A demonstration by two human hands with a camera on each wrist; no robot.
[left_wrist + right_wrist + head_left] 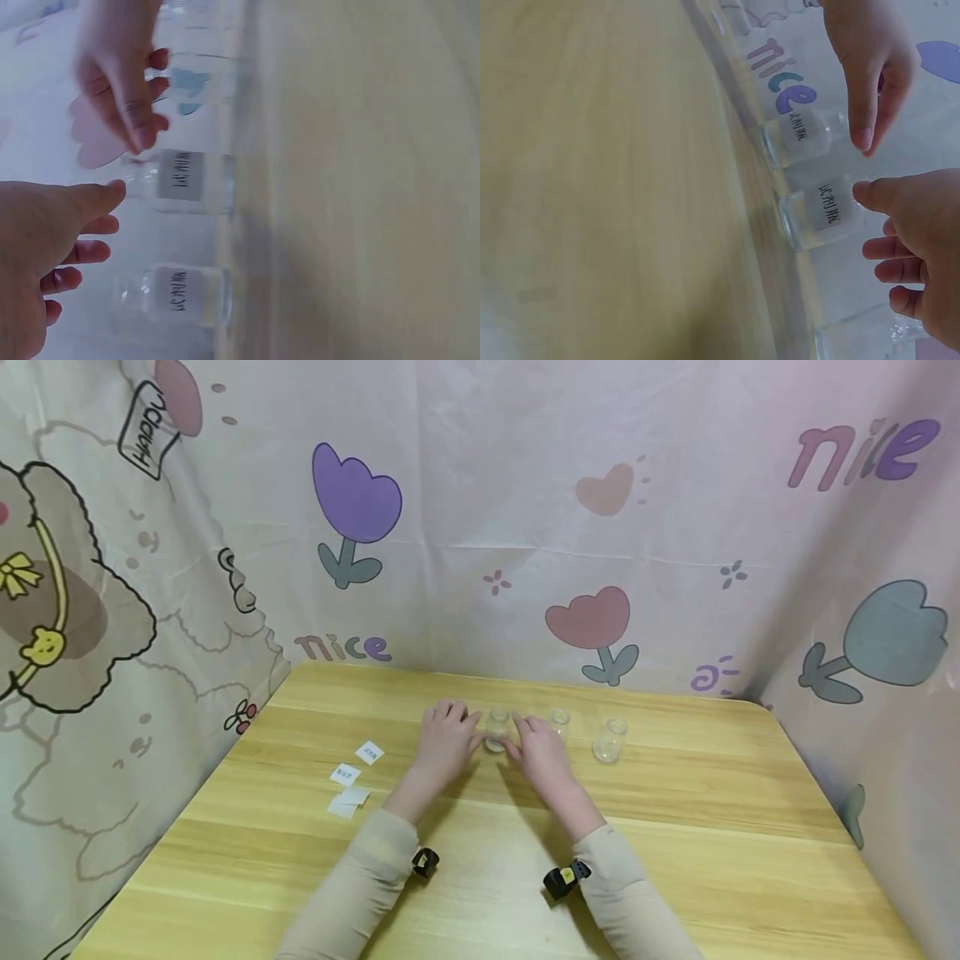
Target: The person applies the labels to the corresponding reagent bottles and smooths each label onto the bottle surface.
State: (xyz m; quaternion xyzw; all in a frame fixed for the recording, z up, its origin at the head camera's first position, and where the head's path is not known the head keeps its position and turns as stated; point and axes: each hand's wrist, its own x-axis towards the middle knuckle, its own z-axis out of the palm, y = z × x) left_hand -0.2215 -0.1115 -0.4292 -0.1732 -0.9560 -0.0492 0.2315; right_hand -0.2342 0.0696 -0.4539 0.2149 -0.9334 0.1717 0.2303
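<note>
A small clear glass bottle [497,732] stands upright between the two hands. In the left wrist view this bottle [214,184] bears a white label with dark characters. My left hand [447,739] is at its left side, thumb and fingers extended toward the neck. From the right, my right hand [542,750] reaches in with its fingertips near the neck and its thumb lower down. Both hands have loosely extended fingers. A second labelled bottle [176,296] stands beside the first; in the head view the left hand hides it.
Farther right stand a clear bottle [560,718], partly behind the right hand, and another clear bottle [609,741]. White paper labels, one printed label [370,752] among them, lie on the wooden table [675,827] at left. A patterned curtain [480,527] surrounds the table.
</note>
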